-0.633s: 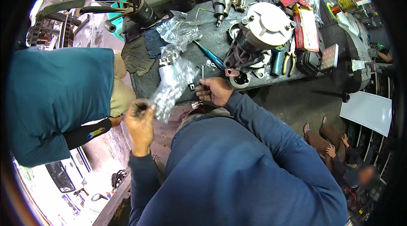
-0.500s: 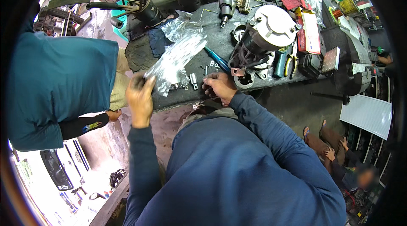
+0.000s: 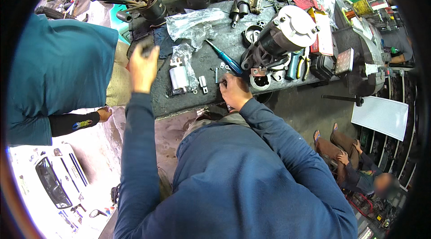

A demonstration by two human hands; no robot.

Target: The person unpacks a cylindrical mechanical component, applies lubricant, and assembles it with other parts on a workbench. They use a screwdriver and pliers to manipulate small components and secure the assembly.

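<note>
My left hand (image 3: 143,72) is raised over the left end of the workbench, fingers apart and dark with grime, holding nothing that I can see. At the bench's near edge my right hand (image 3: 236,91) is closed, its bent fingertips hidden. Beside those fingertips stands a small bolt (image 3: 216,75), with several nuts and washers (image 3: 225,65) just beyond. A silver starter solenoid (image 3: 179,77) lies between my hands, a metal plunger (image 3: 203,84) to its right. Clear plastic bags (image 3: 191,26) lie behind the solenoid. A blue-handled screwdriver (image 3: 226,58) points toward them.
Right of my right hand stands a starter motor (image 3: 287,32) with a white end cap, beside its open housing (image 3: 259,80). Pliers (image 3: 304,65) and a red-and-white box (image 3: 321,37) lie farther right. A co-worker in a teal shirt (image 3: 67,73) stands close on my left.
My left hand has let go of the clear plastic bag and moved left and up. The bag now lies farther back, uncovering the solenoid. My right hand stays near the bolt.
</note>
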